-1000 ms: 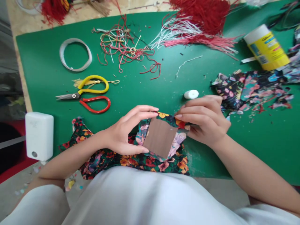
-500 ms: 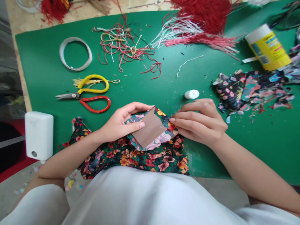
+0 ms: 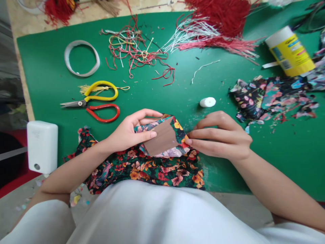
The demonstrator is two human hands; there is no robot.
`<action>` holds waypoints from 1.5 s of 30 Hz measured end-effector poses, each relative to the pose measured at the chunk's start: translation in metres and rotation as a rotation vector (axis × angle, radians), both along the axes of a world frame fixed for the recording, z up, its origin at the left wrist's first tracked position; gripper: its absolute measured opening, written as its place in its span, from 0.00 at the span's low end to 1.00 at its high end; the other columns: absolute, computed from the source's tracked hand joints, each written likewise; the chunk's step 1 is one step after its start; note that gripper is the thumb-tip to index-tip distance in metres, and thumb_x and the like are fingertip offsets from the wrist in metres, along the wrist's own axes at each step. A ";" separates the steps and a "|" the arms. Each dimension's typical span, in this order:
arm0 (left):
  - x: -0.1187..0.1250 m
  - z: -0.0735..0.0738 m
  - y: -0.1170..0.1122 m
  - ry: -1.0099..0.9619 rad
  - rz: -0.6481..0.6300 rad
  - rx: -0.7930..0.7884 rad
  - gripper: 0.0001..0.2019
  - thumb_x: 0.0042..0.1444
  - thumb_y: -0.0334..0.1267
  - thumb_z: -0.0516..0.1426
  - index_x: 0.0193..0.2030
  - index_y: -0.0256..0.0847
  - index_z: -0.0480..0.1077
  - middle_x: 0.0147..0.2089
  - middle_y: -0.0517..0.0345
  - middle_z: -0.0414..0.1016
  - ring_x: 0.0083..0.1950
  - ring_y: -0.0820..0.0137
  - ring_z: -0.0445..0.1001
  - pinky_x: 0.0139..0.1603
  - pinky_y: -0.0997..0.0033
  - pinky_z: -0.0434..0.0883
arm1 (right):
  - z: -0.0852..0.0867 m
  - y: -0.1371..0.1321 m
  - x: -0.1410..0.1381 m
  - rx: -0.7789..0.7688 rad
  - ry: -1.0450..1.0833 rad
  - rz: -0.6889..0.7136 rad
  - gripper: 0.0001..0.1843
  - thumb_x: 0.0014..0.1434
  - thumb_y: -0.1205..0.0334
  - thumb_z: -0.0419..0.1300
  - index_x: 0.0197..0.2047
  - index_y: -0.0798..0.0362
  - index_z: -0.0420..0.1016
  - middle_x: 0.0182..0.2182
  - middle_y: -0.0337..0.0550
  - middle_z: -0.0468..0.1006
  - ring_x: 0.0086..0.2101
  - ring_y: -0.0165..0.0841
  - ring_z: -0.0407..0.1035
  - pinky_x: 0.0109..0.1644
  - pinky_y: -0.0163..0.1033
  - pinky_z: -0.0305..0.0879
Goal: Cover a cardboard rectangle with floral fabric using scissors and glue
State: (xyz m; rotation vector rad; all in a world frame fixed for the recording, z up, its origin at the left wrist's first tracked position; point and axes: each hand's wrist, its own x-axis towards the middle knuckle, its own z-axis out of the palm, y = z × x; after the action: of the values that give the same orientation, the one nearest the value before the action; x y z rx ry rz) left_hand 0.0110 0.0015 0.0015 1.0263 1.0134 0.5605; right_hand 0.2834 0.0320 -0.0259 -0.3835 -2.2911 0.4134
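Observation:
A brown cardboard piece [image 3: 162, 138] lies on a patch of floral fabric [image 3: 178, 124], whose edges are folded partly over it. My left hand [image 3: 137, 128] grips the cardboard and fabric from the left, thumb on the brown face and fingers behind. At the right edge, my right hand [image 3: 223, 137] pinches the fabric between thumb and fingertips, near an orange flower. Beneath both, a larger floral cloth [image 3: 144, 171] is spread at the table's front edge against my shirt. A small white cylinder, perhaps a cap [image 3: 207, 102], stands beyond my right hand.
Yellow-and-red-handled scissors [image 3: 103, 101] lie to the left, near a white tape ring [image 3: 67, 57] and a white box-shaped device [image 3: 42, 147]. Tangled cords [image 3: 142, 54] and red tassels [image 3: 223, 17] lie at the back. A yellow glue stick [image 3: 291, 52] and fabric scraps [image 3: 256, 98] are at right.
The cardboard and fabric have turned slightly and tilted in my left hand. My right hand has shifted a little down and right along the fabric edge, its fingers spread more.

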 end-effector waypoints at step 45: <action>0.005 0.007 -0.003 -0.064 -0.011 -0.109 0.18 0.55 0.36 0.63 0.50 0.40 0.64 0.39 0.57 0.82 0.35 0.73 0.81 0.35 0.81 0.73 | 0.021 -0.014 -0.028 -0.646 -0.070 -0.041 0.18 0.64 0.66 0.57 0.22 0.52 0.59 0.20 0.35 0.59 0.25 0.28 0.54 0.33 0.39 0.53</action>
State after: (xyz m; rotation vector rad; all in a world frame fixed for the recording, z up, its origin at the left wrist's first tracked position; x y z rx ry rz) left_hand 0.0161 -0.0020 0.0085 0.9120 0.9706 0.5203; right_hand 0.2555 0.0177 -0.0052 -0.7674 -2.1636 1.1371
